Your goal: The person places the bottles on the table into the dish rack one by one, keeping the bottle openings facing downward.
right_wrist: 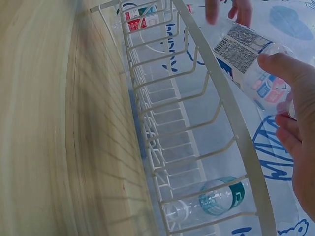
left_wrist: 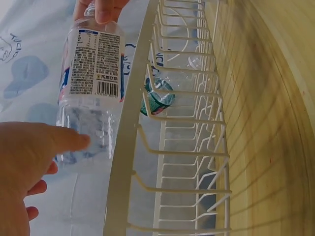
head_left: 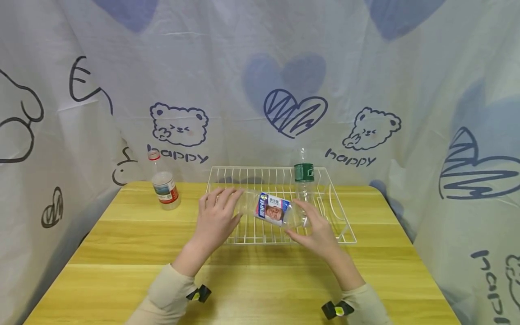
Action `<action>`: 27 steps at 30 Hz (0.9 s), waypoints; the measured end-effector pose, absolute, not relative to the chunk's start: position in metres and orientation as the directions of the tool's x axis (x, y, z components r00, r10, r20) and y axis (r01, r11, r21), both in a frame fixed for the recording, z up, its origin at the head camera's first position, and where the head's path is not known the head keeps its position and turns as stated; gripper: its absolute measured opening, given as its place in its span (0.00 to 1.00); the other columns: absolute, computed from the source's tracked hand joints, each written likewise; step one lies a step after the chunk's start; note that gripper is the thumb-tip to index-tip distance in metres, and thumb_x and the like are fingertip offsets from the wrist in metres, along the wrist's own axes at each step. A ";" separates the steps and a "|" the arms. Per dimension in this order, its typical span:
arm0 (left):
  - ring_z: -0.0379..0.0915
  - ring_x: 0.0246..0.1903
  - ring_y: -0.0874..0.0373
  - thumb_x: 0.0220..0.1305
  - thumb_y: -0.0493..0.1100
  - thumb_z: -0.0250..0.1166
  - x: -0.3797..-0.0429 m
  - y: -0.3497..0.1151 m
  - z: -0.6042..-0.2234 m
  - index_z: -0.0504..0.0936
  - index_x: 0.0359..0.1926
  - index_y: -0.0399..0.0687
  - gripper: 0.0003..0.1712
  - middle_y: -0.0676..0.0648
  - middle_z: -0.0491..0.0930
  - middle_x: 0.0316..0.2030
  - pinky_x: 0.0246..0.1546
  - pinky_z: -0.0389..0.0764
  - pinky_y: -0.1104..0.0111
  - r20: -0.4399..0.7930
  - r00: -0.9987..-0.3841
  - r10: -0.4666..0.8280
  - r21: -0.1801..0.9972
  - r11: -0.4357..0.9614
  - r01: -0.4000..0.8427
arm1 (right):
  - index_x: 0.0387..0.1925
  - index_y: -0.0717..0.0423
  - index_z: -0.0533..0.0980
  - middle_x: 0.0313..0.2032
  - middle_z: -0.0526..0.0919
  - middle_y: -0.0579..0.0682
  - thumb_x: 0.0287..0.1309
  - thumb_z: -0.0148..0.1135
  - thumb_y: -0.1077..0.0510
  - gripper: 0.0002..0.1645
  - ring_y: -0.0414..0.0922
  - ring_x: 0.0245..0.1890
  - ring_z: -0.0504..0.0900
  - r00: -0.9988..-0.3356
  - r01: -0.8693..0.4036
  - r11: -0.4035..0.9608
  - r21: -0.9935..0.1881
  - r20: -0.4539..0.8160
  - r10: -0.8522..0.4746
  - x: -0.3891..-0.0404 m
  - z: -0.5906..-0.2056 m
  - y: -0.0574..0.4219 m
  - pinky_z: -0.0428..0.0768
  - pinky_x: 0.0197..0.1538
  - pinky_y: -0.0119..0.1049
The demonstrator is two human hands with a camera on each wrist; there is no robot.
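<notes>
A clear plastic bottle [head_left: 274,208] with a blue-and-white label is held sideways over a white wire rack [head_left: 264,243]. My right hand [head_left: 314,230] grips its neck end, thumb on one side and fingers on the other. At the base end, my left hand [head_left: 217,212] has its thumb and fingers spread around the bottle, fingertips right at the plastic. The left wrist view shows the left thumb [left_wrist: 74,140] overlapping the clear base, and the label's barcode side. Inside the rack, at the right, stands another clear bottle [head_left: 304,173] with a green label.
A third clear bottle [head_left: 165,189], with a red neck and a red-and-blue label, stands on the wooden table [head_left: 252,280] left of the rack. A patterned pale curtain [head_left: 227,90] hangs close behind and beside the table.
</notes>
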State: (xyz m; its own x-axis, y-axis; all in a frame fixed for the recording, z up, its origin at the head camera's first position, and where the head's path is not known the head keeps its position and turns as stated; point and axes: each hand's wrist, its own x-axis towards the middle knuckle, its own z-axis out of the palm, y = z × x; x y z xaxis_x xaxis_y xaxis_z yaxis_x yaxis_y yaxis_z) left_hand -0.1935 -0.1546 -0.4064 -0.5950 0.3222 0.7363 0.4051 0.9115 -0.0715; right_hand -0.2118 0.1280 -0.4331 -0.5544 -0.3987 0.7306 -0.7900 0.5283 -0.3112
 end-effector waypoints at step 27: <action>0.71 0.56 0.43 0.64 0.71 0.52 -0.198 -0.115 -0.396 0.80 0.54 0.50 0.34 0.44 0.82 0.53 0.60 0.61 0.43 0.391 -0.897 -0.206 0.631 0.770 0.098 | 0.54 0.69 0.72 0.48 0.81 0.64 0.28 0.81 0.64 0.45 0.55 0.47 0.80 -0.619 -0.663 0.465 -0.587 0.779 0.101 -0.195 -0.458 0.096 0.74 0.58 0.24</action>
State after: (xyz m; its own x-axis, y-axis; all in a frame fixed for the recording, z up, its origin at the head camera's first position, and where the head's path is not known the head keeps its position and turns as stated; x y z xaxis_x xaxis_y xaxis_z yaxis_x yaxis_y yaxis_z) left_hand -0.1976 -0.1147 -0.3964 -0.8969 -0.2060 0.3913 0.0984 0.7697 0.6308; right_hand -0.1945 0.0962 -0.4584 -0.6188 0.1015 0.7789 -0.6628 0.4647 -0.5871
